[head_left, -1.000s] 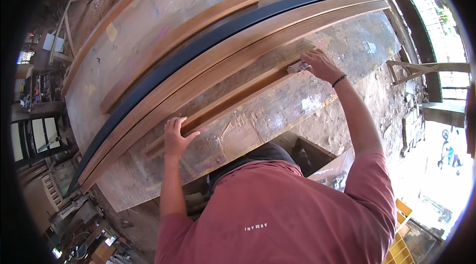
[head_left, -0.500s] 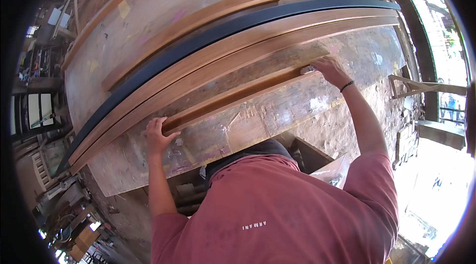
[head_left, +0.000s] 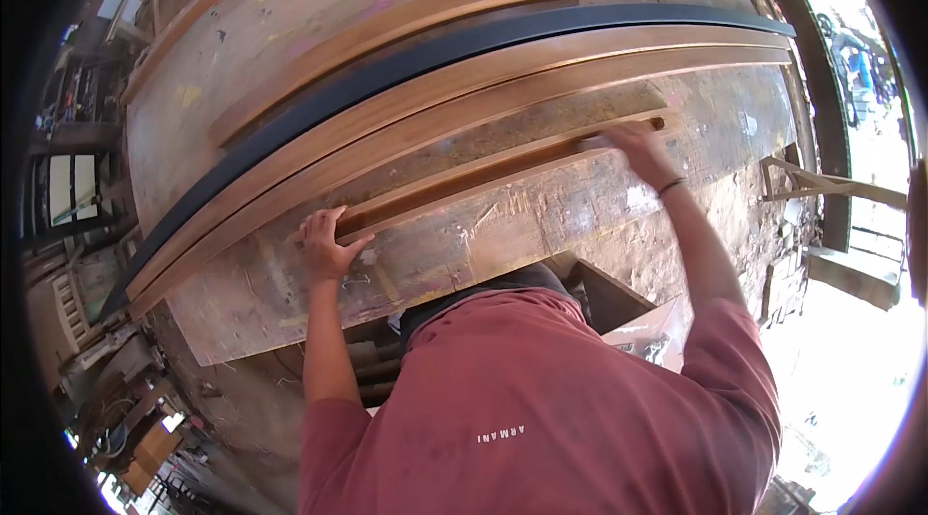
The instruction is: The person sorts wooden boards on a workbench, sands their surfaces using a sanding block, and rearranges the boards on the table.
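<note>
A grooved wooden strip (head_left: 454,188) lies along the near part of the worktable, its channel facing up. At its left end my left hand (head_left: 324,242) grips it, fingers over the end and the thumb out along the near side. Toward the right end, my right hand (head_left: 636,149), smeared by motion, is closed on a small pale folded piece (head_left: 596,142) inside the channel; its material I cannot make out. The strip's right tip shows just beyond that hand. Behind the strip lie two long brown wooden strips (head_left: 425,114) side by side and a dark painted strip (head_left: 464,36).
A shorter brown moulding (head_left: 406,17) lies farther back on the stained worktable (head_left: 232,322), with another strip (head_left: 203,7) along the far edge. A wooden bracket (head_left: 822,181) juts out at the right. Below the near edge is an open wooden box (head_left: 614,297).
My right hand has slid left along the channel with the pale piece, uncovering the strip's right tip. My left hand stays at the left end. The whole view has shifted slightly.
</note>
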### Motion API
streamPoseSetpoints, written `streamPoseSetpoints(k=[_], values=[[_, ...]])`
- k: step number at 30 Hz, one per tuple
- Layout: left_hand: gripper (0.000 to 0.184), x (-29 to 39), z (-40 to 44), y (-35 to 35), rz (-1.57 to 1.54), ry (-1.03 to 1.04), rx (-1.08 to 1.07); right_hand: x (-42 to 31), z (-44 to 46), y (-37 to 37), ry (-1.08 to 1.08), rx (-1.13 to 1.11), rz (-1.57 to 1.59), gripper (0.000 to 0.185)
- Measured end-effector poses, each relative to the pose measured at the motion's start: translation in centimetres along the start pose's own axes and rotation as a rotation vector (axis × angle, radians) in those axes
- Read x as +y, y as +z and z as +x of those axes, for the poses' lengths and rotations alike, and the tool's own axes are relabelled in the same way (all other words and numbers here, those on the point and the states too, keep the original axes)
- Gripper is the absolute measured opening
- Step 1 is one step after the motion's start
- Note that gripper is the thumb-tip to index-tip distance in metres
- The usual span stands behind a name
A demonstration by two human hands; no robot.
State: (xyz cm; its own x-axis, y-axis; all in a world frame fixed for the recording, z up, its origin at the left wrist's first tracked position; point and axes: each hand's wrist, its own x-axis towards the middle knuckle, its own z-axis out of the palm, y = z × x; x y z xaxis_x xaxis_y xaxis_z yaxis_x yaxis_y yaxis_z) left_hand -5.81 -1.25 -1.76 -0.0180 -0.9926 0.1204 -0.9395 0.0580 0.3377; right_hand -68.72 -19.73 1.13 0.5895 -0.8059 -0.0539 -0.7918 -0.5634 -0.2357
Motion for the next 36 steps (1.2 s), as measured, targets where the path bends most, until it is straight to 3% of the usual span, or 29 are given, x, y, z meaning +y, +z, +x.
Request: streamPoseSetpoints(k=[3, 4, 5, 9, 12, 14, 15, 16, 18, 19, 22, 25, 26, 27, 28, 29, 30, 32, 34, 35, 36], values=[[0.077, -0.7, -0.2, 0.3, 0.028, 0.061, 0.033, -0.9, 0.4, -2.3, 0.110, -0.011, 0.068, 0.039], [0.077, -0.6, -0.1, 0.4, 0.008, 0.054, 0.028, -1.5, 0.7, 1.4, -0.009, -0.029, 0.020, 0.042], [0.078, -0.6, 0.0, 0.5, -0.011, 0.044, 0.028, -4.9, 1.9, 5.0, -0.123, 0.088, 0.142, 0.047], [0.078, -0.6, -0.3, 0.9, -0.016, -0.024, -0.009, -25.7, 9.1, 8.1, -0.165, 0.012, 0.222, 0.043], [0.079, -0.6, -0.4, 0.2, -0.010, 0.012, -0.022, -19.2, 6.3, 8.6, -0.196, 0.179, 0.252, 0.040], [0.079, -0.5, -0.2, 0.5, -0.006, -0.025, -0.031, -10.4, 3.9, 4.9, -0.079, 0.110, 0.140, 0.035], [0.079, -0.5, -0.4, 0.6, -0.008, -0.034, -0.034, -6.5, 2.7, 3.8, -0.151, 0.160, 0.057, 0.035], [0.079, -0.7, -0.3, 0.8, -0.026, -0.011, -0.012, -6.8, 2.4, 1.0, 0.046, 0.122, 0.176, 0.032], [0.079, -1.1, -0.4, 1.0, -0.042, 0.005, 0.006, -7.0, 2.5, 4.4, -0.116, 0.154, -0.030, 0.033], [0.078, -1.1, -0.5, 1.0, -0.037, 0.008, 0.007, -9.4, 3.4, 8.8, -0.120, -0.043, 0.117, 0.045], [0.078, -0.8, -0.7, 0.9, -0.048, 0.013, 0.002, -28.4, 9.8, 10.2, -0.211, 0.146, 0.287, 0.047], [0.077, -1.0, -0.5, 0.3, -0.046, 0.012, 0.002, -27.7, 9.1, 9.7, -0.258, 0.159, 0.288, 0.042], [0.077, -0.7, -0.2, 0.7, -0.053, -0.001, 0.011, -22.9, 7.5, 9.6, -0.205, 0.226, 0.255, 0.039], [0.077, -0.7, 0.1, 1.1, -0.064, 0.002, 0.016, -17.1, 5.6, 8.4, -0.100, 0.029, 0.181, 0.035], [0.077, -1.0, -0.1, 1.3, -0.062, 0.000, 0.024, -12.7, 4.4, 4.9, -0.063, -0.020, 0.082, 0.029], [0.076, -1.1, -0.4, 1.4, -0.057, 0.000, 0.029, -7.1, 2.3, 5.2, -0.078, 0.142, 0.242, 0.025], [0.076, -1.0, -0.5, 1.4, -0.060, 0.000, 0.025, -7.0, 2.0, 1.5, 0.001, 0.133, 0.129, 0.026], [0.076, -1.1, -0.3, 1.3, -0.047, 0.016, 0.035, -7.1, 3.0, 4.7, -0.125, 0.171, 0.126, 0.023], [0.076, -1.1, 0.0, 1.3, -0.048, 0.007, 0.042, -17.5, 6.4, 7.4, -0.146, 0.054, 0.263, 0.031], [0.077, -0.9, -0.3, 1.3, -0.059, -0.002, 0.028, -23.4, 7.9, 10.1, -0.198, 0.155, 0.220, 0.038], [0.077, -0.8, -0.4, 1.1, -0.051, -0.008, 0.020, -29.1, 10.4, 11.2, -0.143, -0.101, 0.248, 0.039]])
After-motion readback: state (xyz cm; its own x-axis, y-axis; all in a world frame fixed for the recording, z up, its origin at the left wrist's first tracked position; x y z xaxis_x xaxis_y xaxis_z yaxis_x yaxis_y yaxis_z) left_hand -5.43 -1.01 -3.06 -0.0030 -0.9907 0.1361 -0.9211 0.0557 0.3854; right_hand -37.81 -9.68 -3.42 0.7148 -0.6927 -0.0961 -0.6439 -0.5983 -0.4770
